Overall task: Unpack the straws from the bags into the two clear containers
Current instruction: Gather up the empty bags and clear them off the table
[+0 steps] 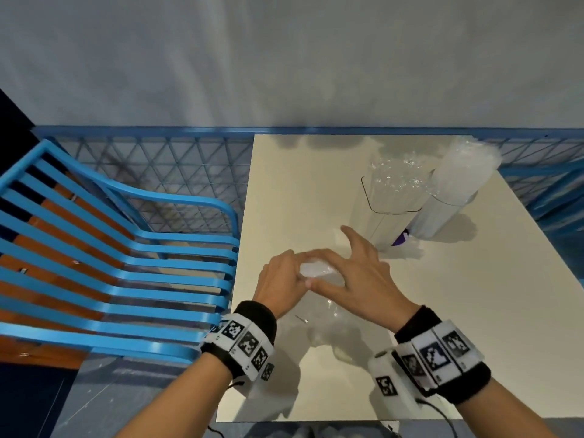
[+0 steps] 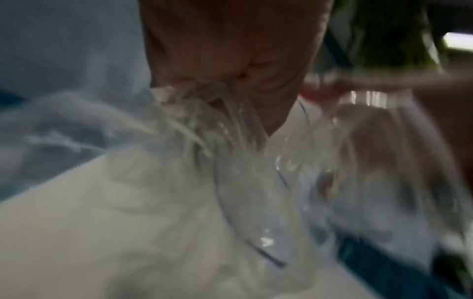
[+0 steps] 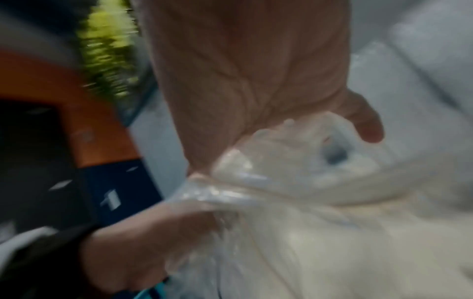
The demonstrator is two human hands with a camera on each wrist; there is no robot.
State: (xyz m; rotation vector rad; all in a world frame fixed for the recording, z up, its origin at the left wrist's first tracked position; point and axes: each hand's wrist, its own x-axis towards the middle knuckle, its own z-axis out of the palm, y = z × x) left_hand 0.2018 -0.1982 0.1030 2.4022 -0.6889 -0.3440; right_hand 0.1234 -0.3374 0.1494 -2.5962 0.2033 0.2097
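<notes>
Both hands meet over the cream table [image 1: 474,311] at a clear plastic bag of straws [image 1: 319,270]. My left hand [image 1: 281,279] grips the bag's top edge with curled fingers. My right hand [image 1: 354,279] pinches the same bag between thumb and forefinger, its other fingers spread. The bag's slack body [image 1: 328,330] trails toward me. In the left wrist view the bunched plastic [image 2: 204,121] runs out from under the fingers. The right wrist view shows the bag [image 3: 281,172] stretched between both hands. Behind stand a hexagonal clear container [image 1: 388,203] with crumpled plastic in it and a round container [image 1: 448,200] full of straws.
A blue slatted chair [image 1: 110,263] stands to the left of the table. A blue mesh fence [image 1: 158,172] runs behind, under a grey wall. A small purple item [image 1: 400,239] lies between the containers' bases.
</notes>
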